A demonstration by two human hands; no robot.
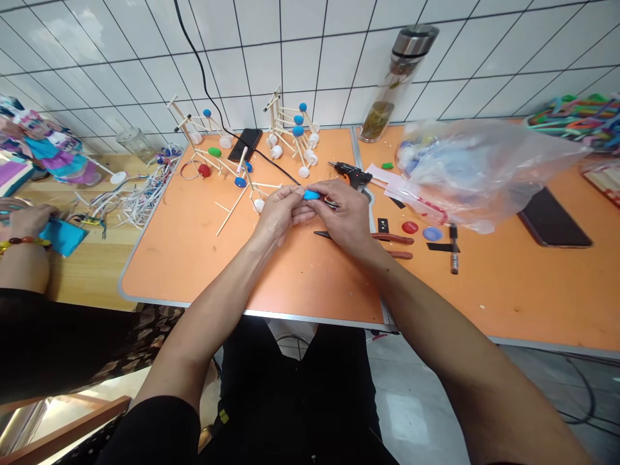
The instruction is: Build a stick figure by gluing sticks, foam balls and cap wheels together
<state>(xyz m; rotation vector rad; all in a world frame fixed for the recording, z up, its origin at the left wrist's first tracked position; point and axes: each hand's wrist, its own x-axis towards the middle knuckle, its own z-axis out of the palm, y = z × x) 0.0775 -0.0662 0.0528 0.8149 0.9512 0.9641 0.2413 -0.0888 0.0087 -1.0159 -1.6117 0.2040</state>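
Note:
A small blue lump [311,194], which looks like modelling clay, is pinched between the fingertips of both hands above the orange table [310,278]. My left hand [281,213] is closed at its left side, and my right hand [346,210] grips its right side. Behind my left hand stands a small wooden-stick frame [256,187] with a white wheel-like piece, partly hidden by the fingers. Pliers [394,239] with red handles lie partly under my right hand. Just behind that hand is a black hot glue gun [352,173].
Two stick models [194,139] [290,132] with blue and white pieces stand at the back, near a phone [245,144]. At right are a glass bottle [387,97], plastic bag [465,168], red cap [409,227], marker [454,248] and another phone [555,217]. A co-worker's hand [31,219] is at left.

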